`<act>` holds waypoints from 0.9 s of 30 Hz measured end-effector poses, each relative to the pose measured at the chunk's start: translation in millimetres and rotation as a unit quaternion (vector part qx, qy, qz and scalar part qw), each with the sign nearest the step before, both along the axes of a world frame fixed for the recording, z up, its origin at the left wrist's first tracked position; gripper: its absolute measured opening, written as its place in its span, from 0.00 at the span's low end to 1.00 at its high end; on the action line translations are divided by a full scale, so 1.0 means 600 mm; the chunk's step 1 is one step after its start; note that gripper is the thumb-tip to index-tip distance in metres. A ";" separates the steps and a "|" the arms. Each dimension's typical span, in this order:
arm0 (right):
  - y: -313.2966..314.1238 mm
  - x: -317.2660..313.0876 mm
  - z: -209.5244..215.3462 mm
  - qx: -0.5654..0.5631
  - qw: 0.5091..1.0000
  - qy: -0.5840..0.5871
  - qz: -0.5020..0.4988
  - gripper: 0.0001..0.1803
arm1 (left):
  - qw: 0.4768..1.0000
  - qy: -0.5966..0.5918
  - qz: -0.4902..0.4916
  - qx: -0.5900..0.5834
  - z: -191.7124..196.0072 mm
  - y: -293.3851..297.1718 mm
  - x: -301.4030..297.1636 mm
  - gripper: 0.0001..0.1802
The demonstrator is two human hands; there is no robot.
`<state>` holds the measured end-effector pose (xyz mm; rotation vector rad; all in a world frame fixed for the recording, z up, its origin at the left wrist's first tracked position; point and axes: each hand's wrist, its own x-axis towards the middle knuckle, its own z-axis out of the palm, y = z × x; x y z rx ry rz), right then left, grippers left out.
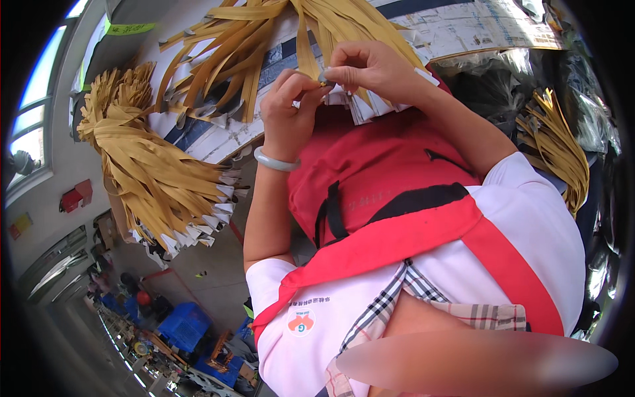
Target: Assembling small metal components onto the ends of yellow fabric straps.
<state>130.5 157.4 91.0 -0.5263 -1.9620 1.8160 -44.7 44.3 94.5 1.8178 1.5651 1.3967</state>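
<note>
My left hand [289, 109], with a pale bangle on its wrist, pinches close to my right hand [370, 69] over the table's near edge. Between their fingertips is the end of a mustard-yellow strap [305, 56], which runs down from a loose bundle of straps [231, 43] spread on the table. A small grey piece [325, 77] shows at that end, partly covered by my fingers, so its kind is unclear. White-tipped ends [370, 106] of more straps hang below my right hand.
A large tied bundle of mustard straps [152, 175] hangs off the left side of the table [456, 30]. Another bundle [555, 149] lies at the right, beside dark plastic bags [493, 89]. Blue crates [184, 325] stand on the floor at lower left.
</note>
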 end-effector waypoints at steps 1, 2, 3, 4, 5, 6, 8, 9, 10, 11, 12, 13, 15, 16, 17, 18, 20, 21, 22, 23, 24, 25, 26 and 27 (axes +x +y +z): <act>-0.003 0.002 -0.001 -0.003 1.000 -0.002 -0.003 0.12 | 1.000 -0.002 -0.003 -0.003 -0.001 -0.004 0.003 0.07; -0.003 0.004 -0.003 -0.025 1.000 0.010 -0.014 0.12 | 0.999 -0.047 0.006 -0.024 -0.001 -0.008 0.006 0.08; -0.001 0.006 -0.005 -0.046 0.998 0.022 -0.024 0.12 | 0.995 -0.092 0.017 -0.045 0.001 -0.014 0.010 0.08; 0.011 0.013 -0.011 -0.050 0.998 0.018 -0.026 0.12 | 0.992 -0.117 0.016 -0.037 0.011 -0.021 0.000 0.07; 0.034 0.029 -0.022 -0.070 0.992 0.012 -0.104 0.12 | 0.977 -0.208 0.052 -0.003 0.030 -0.036 -0.019 0.07; 0.063 0.057 -0.035 -0.085 0.978 0.001 -0.192 0.12 | 0.971 -0.215 0.096 0.034 0.058 -0.041 -0.055 0.07; 0.098 0.108 -0.053 -0.033 0.976 -0.005 -0.215 0.13 | 0.941 -0.170 0.280 0.090 0.074 -0.066 -0.178 0.07; 0.103 0.126 -0.056 -0.004 0.979 -0.025 -0.203 0.12 | 0.910 -0.156 0.375 0.086 0.069 -0.075 -0.222 0.07; 0.091 0.128 -0.048 -0.007 0.979 -0.028 -0.204 0.12 | 0.910 -0.157 0.374 0.081 0.061 -0.077 -0.233 0.07; 0.069 0.128 -0.037 -0.023 0.985 -0.065 -0.158 0.12 | 0.887 -0.052 0.448 0.101 0.050 -0.076 -0.242 0.08; 0.047 0.130 -0.029 -0.040 0.988 -0.101 -0.113 0.12 | 0.849 0.053 0.511 0.120 0.046 -0.071 -0.240 0.10; 0.035 0.134 -0.025 0.082 0.979 -0.169 -0.081 0.11 | 0.889 0.036 0.444 0.105 0.032 -0.064 -0.223 0.11; 0.017 0.142 -0.007 0.227 0.958 -0.172 -0.033 0.12 | 0.956 0.059 0.288 0.019 0.011 -0.038 -0.121 0.12; 0.018 0.141 -0.008 0.225 0.958 -0.177 -0.033 0.12 | 0.978 0.126 0.165 -0.009 -0.002 -0.022 -0.064 0.12; 0.021 0.140 -0.010 0.175 0.965 -0.186 -0.059 0.12 | 0.984 0.172 0.044 -0.006 -0.018 -0.002 -0.006 0.17; 0.026 0.136 -0.012 0.125 0.970 -0.190 -0.083 0.12 | 0.975 0.219 -0.036 -0.024 -0.030 0.008 0.043 0.20; 0.036 0.130 -0.012 0.176 0.959 -0.203 -0.088 0.11 | 0.952 0.282 -0.114 -0.040 -0.040 0.018 0.104 0.18; 0.039 0.128 -0.012 0.226 0.946 -0.212 -0.093 0.10 | 0.941 0.307 -0.140 -0.022 -0.048 0.026 0.107 0.14; 0.038 0.127 -0.013 0.276 0.936 -0.207 -0.065 0.09 | 0.939 0.305 -0.153 -0.035 -0.053 0.033 0.103 0.12; 0.036 0.128 -0.014 0.276 0.936 -0.208 -0.068 0.09 | 0.936 0.303 -0.172 -0.047 -0.057 0.042 0.095 0.10; 0.032 0.127 -0.014 0.238 0.953 -0.182 -0.048 0.08 | 0.935 0.305 -0.174 -0.046 -0.056 0.044 0.086 0.10; 0.028 0.125 -0.014 0.199 0.967 -0.155 -0.026 0.08 | 0.953 0.236 -0.184 -0.053 -0.052 0.045 0.075 0.09; 0.021 0.123 -0.017 0.162 0.979 -0.118 -0.025 0.07 | 0.964 0.167 -0.197 -0.059 -0.049 0.044 0.067 0.09; 0.017 0.117 -0.017 0.161 0.980 -0.116 -0.030 0.07 | 0.963 0.170 -0.200 -0.060 -0.046 0.041 0.059 0.09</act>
